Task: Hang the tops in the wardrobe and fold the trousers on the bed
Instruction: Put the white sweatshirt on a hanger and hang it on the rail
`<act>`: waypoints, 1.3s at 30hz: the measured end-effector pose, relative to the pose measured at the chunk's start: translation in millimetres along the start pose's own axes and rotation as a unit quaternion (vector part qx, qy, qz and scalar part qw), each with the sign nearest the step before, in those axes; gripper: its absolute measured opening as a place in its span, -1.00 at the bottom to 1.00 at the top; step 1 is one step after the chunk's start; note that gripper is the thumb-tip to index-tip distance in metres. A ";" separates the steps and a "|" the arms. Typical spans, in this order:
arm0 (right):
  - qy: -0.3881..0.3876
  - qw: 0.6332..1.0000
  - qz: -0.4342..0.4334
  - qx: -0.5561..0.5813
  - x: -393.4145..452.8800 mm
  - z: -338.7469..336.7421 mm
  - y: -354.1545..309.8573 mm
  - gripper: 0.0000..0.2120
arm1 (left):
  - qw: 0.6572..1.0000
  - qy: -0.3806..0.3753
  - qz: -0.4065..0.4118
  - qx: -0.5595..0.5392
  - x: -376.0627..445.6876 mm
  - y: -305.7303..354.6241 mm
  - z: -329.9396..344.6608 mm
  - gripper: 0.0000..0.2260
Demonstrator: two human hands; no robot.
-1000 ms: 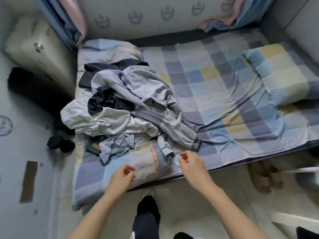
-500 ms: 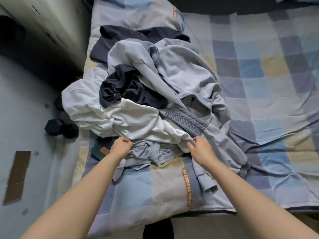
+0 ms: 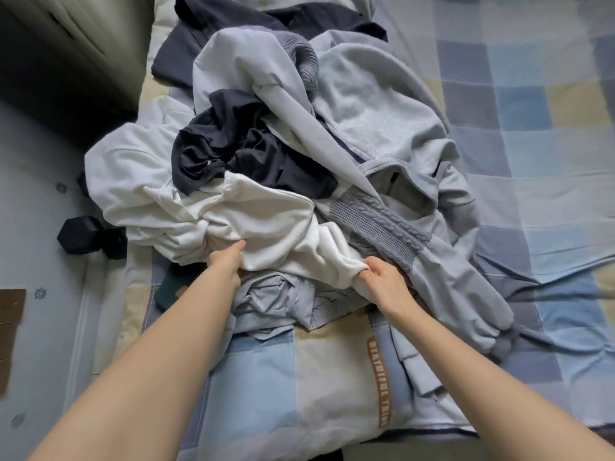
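L hand [image 3: 226,265] fingers prob. under white top [image 3: 266,227], tips hidden.

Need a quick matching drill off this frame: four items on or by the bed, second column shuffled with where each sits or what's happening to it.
Things:
1. white garment
2. dark navy garment
3. black dumbbell
4. orange lettered label

States:
A. on the floor beside the bed
B. gripped by left hand and right hand
C. on the checked bedding, near edge
D. crumpled atop the pile

Pairs: 1-B, 2-D, 3-A, 4-C
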State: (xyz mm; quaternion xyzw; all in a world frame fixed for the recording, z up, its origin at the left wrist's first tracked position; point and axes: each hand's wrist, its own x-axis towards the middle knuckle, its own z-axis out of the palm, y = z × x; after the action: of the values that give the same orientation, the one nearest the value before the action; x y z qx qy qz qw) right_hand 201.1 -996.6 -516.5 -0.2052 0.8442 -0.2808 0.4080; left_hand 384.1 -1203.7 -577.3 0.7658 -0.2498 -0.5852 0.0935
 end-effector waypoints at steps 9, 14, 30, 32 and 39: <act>0.017 0.989 0.009 0.146 -108.8 -64.2 -19.6 -0.68 | 0.989 0.024 0.145 0.020 -62.1 8.2 -25.3 -0.84; -0.068 0.992 0.102 -0.007 -144.2 -89.5 -12.7 -0.75 | 0.962 -0.050 0.260 0.070 -168.4 0.1 -38.1 -0.83; 0.015 0.974 0.134 0.182 -194.9 -113.2 -132.3 -0.85 | 0.818 -0.309 0.418 0.247 -436.7 -42.5 -99.4 -0.78; 0.049 0.959 0.111 0.256 -210.3 -126.0 -134.5 -0.77 | 0.812 -0.299 0.387 0.319 -431.4 -44.1 -108.3 -0.78; 0.099 0.924 0.007 0.370 -305.8 -191.9 -152.4 -0.89 | 0.820 -0.182 0.278 0.466 -394.2 -22.3 -119.9 -0.66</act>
State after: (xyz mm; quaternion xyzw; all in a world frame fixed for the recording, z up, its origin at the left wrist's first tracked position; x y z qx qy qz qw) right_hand 243.0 -877.3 -145.5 -0.0046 0.7181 -0.5887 0.3712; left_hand 428.3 -1008.5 -216.5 0.4955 -0.7078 -0.4764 -0.1630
